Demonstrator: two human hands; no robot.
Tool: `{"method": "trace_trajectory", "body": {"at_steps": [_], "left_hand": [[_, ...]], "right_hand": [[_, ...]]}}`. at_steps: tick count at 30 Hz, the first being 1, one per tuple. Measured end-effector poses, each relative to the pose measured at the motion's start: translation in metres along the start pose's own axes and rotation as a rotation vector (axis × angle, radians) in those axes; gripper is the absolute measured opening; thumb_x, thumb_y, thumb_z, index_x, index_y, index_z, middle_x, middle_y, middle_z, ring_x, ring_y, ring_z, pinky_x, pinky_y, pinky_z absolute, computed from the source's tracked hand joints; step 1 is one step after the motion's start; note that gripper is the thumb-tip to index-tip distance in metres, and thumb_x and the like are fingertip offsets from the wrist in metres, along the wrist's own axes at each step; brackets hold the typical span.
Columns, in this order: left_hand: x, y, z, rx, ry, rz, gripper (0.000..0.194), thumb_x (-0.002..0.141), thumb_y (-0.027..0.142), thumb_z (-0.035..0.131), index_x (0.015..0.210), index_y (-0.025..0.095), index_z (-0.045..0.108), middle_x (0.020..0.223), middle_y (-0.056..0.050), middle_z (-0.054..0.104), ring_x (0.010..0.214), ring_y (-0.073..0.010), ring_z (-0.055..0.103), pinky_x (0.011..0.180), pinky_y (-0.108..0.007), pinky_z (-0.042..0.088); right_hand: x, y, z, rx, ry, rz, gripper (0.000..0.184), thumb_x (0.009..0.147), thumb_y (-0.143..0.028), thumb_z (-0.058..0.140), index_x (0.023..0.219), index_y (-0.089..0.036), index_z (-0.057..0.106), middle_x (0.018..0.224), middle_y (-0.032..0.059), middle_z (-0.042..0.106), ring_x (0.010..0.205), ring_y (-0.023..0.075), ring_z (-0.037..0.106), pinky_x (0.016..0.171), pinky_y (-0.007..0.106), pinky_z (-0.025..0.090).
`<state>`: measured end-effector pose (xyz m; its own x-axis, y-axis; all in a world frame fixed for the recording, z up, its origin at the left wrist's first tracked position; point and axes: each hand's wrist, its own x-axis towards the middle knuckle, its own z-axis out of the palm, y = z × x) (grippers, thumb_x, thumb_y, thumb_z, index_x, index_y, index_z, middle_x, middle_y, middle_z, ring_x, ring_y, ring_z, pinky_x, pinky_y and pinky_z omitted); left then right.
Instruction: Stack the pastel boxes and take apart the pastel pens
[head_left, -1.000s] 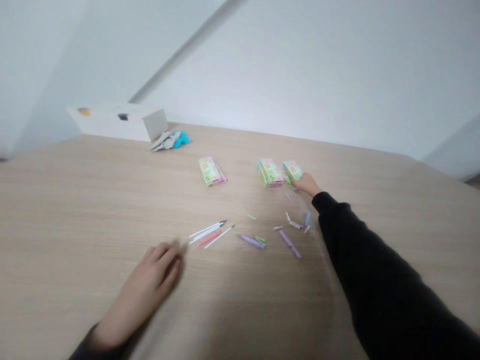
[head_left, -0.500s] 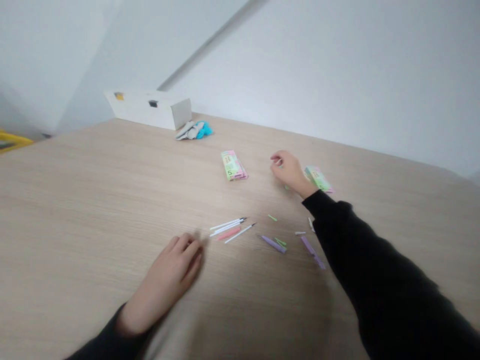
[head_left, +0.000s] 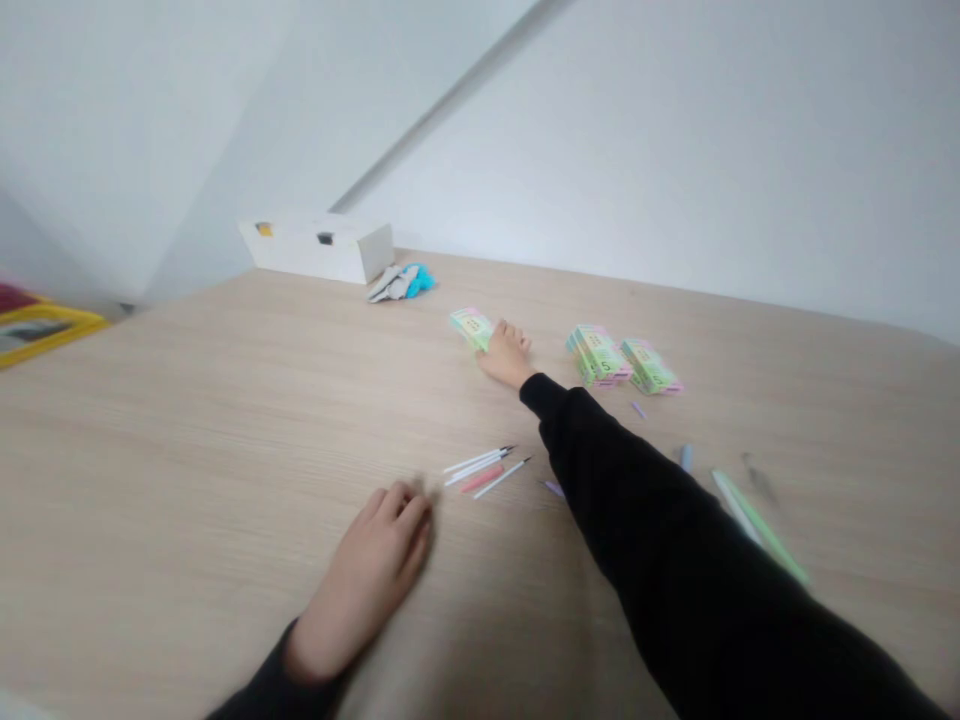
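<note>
My right hand [head_left: 507, 354] reaches far across the table, its fingers closed at the near right end of a small green-and-pink packet [head_left: 470, 324]. The hand covers part of that packet. My left hand [head_left: 367, 575] rests on the table with its fingers curled in, and no object shows in it. Just beyond its fingertips lie several thin white pen refills [head_left: 480, 464] with dark tips, and a pink pen barrel [head_left: 482, 479] among them. A purple piece [head_left: 553, 488] peeks out beside my right sleeve.
Two stacks of similar packets, a nearer one [head_left: 600, 357] and another [head_left: 651, 367], stand right of my right hand. Green and white strips [head_left: 765, 525] and a blue-grey piece [head_left: 686, 458] lie at right. A white box [head_left: 315, 248] and crumpled gloves [head_left: 401, 282] sit at the back left.
My right hand has moved left from near the packet stacks to the left packet, which has shifted and turned. The view has swung slightly. My left hand stays curled on the table.
</note>
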<state>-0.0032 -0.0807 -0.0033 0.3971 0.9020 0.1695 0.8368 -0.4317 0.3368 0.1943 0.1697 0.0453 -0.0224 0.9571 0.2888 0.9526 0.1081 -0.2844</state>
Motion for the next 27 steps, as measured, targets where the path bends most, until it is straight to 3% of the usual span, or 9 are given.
{"method": "trace_trajectory", "body": {"at_steps": [3,5,7,9,13,20,25,27], "left_hand": [[-0.001,0.001,0.000,0.010,0.022,0.018,0.026,0.097,0.024,0.041,0.099,0.018,0.066,0.104,-0.013,0.063,0.092,-0.0264,0.057,0.082,-0.043,0.053],[-0.002,0.001,0.000,0.013,0.048,0.031,0.025,0.097,0.025,0.043,0.097,0.019,0.067,0.103,-0.012,0.064,0.091,-0.0253,0.058,0.080,-0.040,0.053],[-0.002,0.000,0.000,0.010,0.066,0.039,0.024,0.096,0.025,0.043,0.095,0.020,0.067,0.103,-0.012,0.065,0.090,-0.0249,0.058,0.080,-0.040,0.053],[-0.002,-0.001,0.001,0.001,0.072,0.041,0.024,0.096,0.025,0.044,0.095,0.020,0.067,0.103,-0.012,0.065,0.091,-0.0255,0.058,0.080,-0.040,0.053],[-0.002,-0.002,0.001,-0.016,0.047,0.032,0.025,0.096,0.026,0.043,0.099,0.019,0.067,0.103,-0.012,0.064,0.091,-0.0264,0.058,0.080,-0.042,0.054],[-0.001,-0.002,-0.001,-0.031,0.020,0.007,0.026,0.097,0.027,0.042,0.101,0.018,0.066,0.104,-0.012,0.064,0.093,-0.0262,0.058,0.083,-0.044,0.055],[-0.002,-0.002,-0.002,-0.005,0.015,0.021,0.026,0.097,0.027,0.044,0.101,0.020,0.068,0.105,-0.013,0.066,0.091,-0.0259,0.060,0.080,-0.041,0.056],[-0.002,-0.002,-0.003,0.010,0.016,0.029,0.025,0.096,0.028,0.045,0.101,0.021,0.069,0.104,-0.012,0.067,0.090,-0.0256,0.061,0.079,-0.040,0.056]], "right_hand": [[-0.014,0.018,-0.033,0.065,0.165,-0.033,0.077,0.084,-0.032,0.057,0.148,-0.004,0.027,0.141,0.0255,0.042,0.129,0.0392,0.039,0.106,0.052,0.033],[-0.025,0.032,-0.052,0.085,0.239,-0.092,0.072,0.083,-0.033,0.057,0.146,-0.008,0.032,0.137,0.0226,0.043,0.125,0.0373,0.041,0.104,0.051,0.035],[-0.031,0.049,-0.064,0.063,0.157,-0.110,0.064,0.083,-0.035,0.059,0.140,-0.010,0.043,0.130,0.0205,0.048,0.121,0.0365,0.045,0.103,0.050,0.038],[-0.031,0.063,-0.067,0.029,0.044,-0.023,0.060,0.083,-0.038,0.060,0.135,-0.011,0.049,0.126,0.0204,0.051,0.120,0.0375,0.047,0.104,0.050,0.038],[-0.016,0.078,-0.051,-0.052,-0.028,0.203,0.061,0.085,-0.041,0.057,0.133,-0.004,0.051,0.131,0.0269,0.049,0.126,0.0409,0.046,0.106,0.051,0.036],[0.001,0.072,0.001,-0.092,-0.088,0.250,0.059,0.085,-0.025,0.056,0.133,0.007,0.048,0.135,0.0341,0.047,0.129,0.0425,0.044,0.106,0.052,0.033],[0.011,0.053,0.007,-0.084,-0.039,0.120,0.055,0.095,-0.029,0.044,0.141,0.001,0.042,0.146,0.0312,0.041,0.138,0.0397,0.035,0.111,0.053,0.026],[0.016,0.038,0.010,-0.071,-0.061,0.045,0.051,0.098,-0.033,0.039,0.138,-0.002,0.046,0.143,0.0285,0.046,0.137,0.0360,0.038,0.112,0.049,0.027]]}}
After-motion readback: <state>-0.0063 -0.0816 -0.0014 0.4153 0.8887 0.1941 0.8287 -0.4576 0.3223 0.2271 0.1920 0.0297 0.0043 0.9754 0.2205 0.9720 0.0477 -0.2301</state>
